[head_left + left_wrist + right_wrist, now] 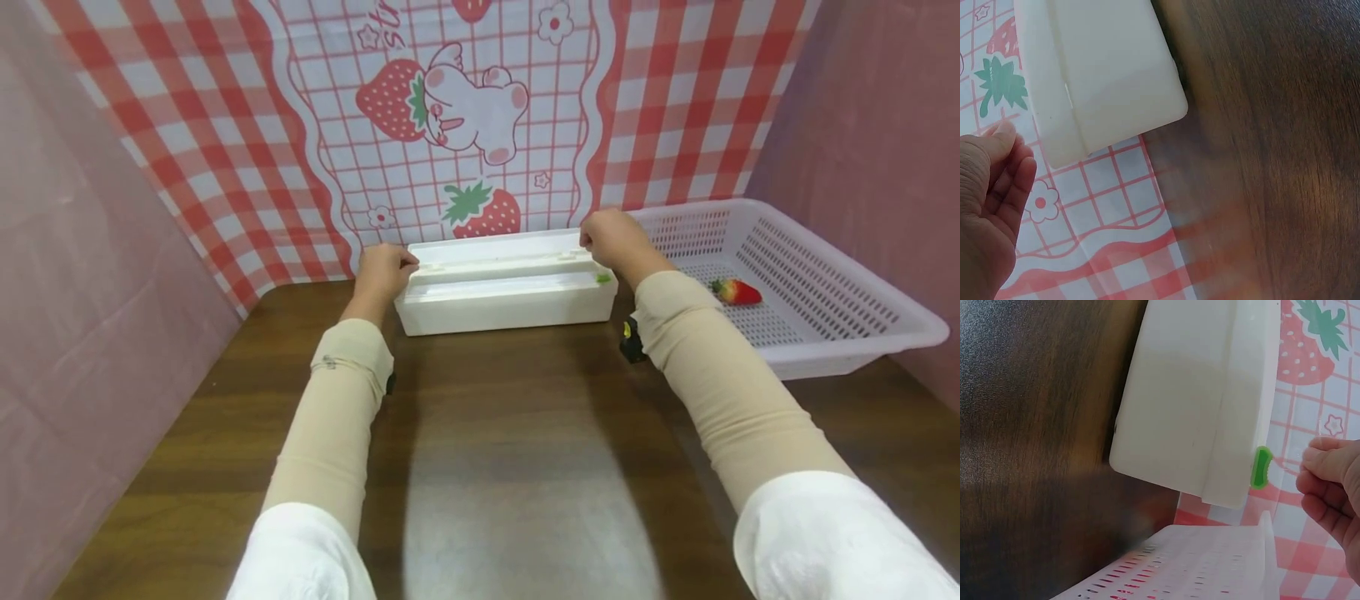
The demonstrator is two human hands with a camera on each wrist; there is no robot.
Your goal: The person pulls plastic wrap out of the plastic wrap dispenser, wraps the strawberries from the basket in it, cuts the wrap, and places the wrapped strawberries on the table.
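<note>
A long white cling film dispenser (506, 310) stands at the back of the table, its lid raised. A small green slider (1261, 467) sits near its right end. Thumb and fingers of my left hand (385, 273) pinch together above the box's left end. At the other end, my right hand (617, 239) makes a similar pinch. Clear cling film (1291, 464) shows only faintly at the right fingertips. In the left wrist view, the left hand (994, 200) pinches beside the box, where the transparent film is hard to make out.
A white perforated plastic basket (847, 346) stands to the right, close to the right forearm. One strawberry (738, 292) lies in it. Behind the box hangs a red-and-white strawberry-print cloth (667, 108). Brown wooden tabletop (495, 433) extends in front, with pink cloth at both sides.
</note>
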